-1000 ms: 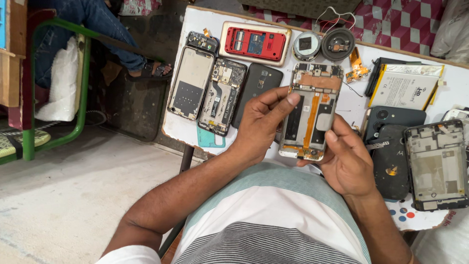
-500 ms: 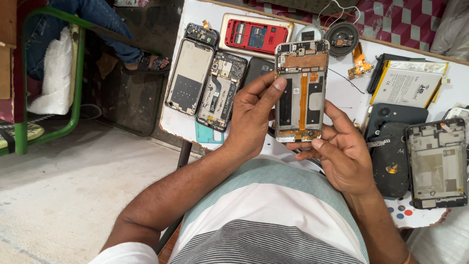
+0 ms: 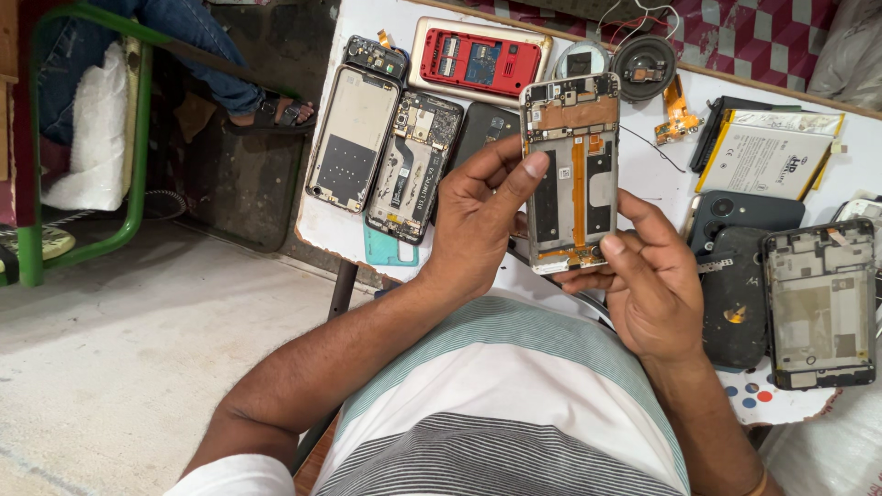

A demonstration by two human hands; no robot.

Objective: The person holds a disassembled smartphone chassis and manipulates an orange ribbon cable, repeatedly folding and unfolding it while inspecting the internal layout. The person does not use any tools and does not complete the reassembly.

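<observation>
The opened phone point(image 3: 571, 174) is held upright above the white bench point(image 3: 643, 184), its bare insides with an orange strip facing the person. The left hand point(image 3: 478, 220) grips its left edge, thumb on the frame; the right hand point(image 3: 648, 285) pinches the bottom corner. On the bench behind lie a red phone point(image 3: 473, 62), two stripped frames point(image 3: 354, 138) and a battery point(image 3: 767, 161). Another frame point(image 3: 819, 303) lies to the right.

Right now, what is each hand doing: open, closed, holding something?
Left hand: closed on the opened phone frame, gripping its left edge.
Right hand: holding the same frame at its bottom end.
</observation>
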